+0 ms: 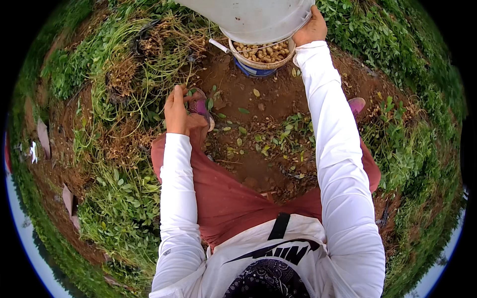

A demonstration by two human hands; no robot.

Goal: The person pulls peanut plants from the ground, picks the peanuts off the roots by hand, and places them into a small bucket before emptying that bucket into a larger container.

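My right hand (311,28) grips the rim of a large whitish plastic tub (261,18) at the top of the view. Just below the tub stands a bucket (257,71) with a blue outside, holding unshelled peanuts (266,54); the tub hides its far part. The bucket's wire handle has a white grip (219,46) that sticks out to the left. My left hand (176,108) is near my left shoe (199,105), beside pulled peanut plants (123,78). Its fingers are partly bent, and nothing is plainly held in them.
Brown soil (268,98) with scattered leaves lies between my feet. Heaped green plants (119,201) line the left side, and more plants (395,149) lie at the right. Flat brownish pieces (68,199) rest on the ground at the far left.
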